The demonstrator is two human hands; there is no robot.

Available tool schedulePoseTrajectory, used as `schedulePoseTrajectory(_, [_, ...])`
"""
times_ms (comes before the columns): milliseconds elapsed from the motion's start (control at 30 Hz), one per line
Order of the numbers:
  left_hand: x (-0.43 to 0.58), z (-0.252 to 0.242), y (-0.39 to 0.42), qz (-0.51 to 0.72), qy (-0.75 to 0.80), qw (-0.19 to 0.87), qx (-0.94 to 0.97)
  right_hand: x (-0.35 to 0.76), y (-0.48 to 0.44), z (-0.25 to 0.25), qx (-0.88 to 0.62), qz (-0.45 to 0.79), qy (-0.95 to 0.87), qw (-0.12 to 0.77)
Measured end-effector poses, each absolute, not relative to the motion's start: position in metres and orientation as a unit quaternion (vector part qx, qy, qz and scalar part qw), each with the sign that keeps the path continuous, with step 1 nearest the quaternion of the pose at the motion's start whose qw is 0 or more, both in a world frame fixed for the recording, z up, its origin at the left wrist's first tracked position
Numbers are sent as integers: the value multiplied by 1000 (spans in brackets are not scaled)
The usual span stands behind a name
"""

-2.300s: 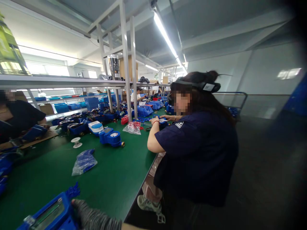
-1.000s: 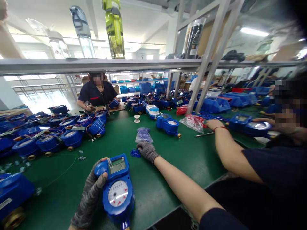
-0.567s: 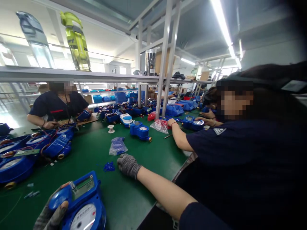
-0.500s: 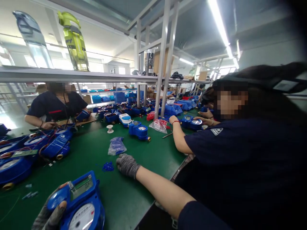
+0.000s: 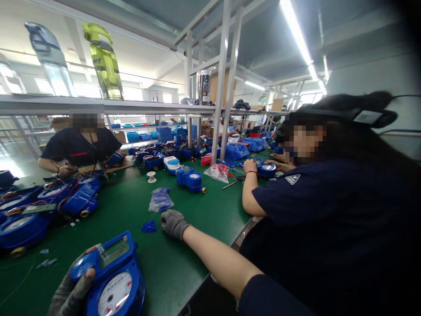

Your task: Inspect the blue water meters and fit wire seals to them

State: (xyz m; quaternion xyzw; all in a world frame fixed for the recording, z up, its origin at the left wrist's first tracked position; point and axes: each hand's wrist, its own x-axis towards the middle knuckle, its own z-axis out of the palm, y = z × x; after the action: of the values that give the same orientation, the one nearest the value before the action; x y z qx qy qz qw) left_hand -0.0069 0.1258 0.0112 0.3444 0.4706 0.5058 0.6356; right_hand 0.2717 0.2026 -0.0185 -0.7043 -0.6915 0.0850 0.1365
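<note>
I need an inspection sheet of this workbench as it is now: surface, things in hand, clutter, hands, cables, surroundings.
Surface: green mat; no spill seen.
Things in hand: blue water meter, dial up, at the near edge; small blue parts in a loose pile.
Clutter: bag of blue parts, white spool, red bag, a lone meter, row of meters at left.
Hands: left hand, gloved, grips the water meter; right hand, gloved, rests on the mat beside the small blue parts, fingers curled.
Cables: wires loop over the row of meters.
Surroundings: co-worker close on the right; another person opposite; shelf overhead.
</note>
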Motion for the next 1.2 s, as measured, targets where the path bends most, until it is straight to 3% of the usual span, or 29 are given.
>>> schedulePoseTrajectory(200, [-6, 8, 120, 548, 397, 636, 371, 259, 179, 2, -674, 100, -694, 234])
schedulePoseTrajectory(433, [-7, 4, 126, 577, 326, 626, 410, 221, 110, 45, -483, 162, -783, 358])
schedulePoseTrajectory(967, [-10, 3, 129, 577, 307, 626, 425, 191, 105, 79, -483, 37, -864, 133])
schedulePoseTrajectory(1200, [-10, -4, 131, 595, 309, 628, 396, 201, 87, 61, -440, 2, -884, 159])
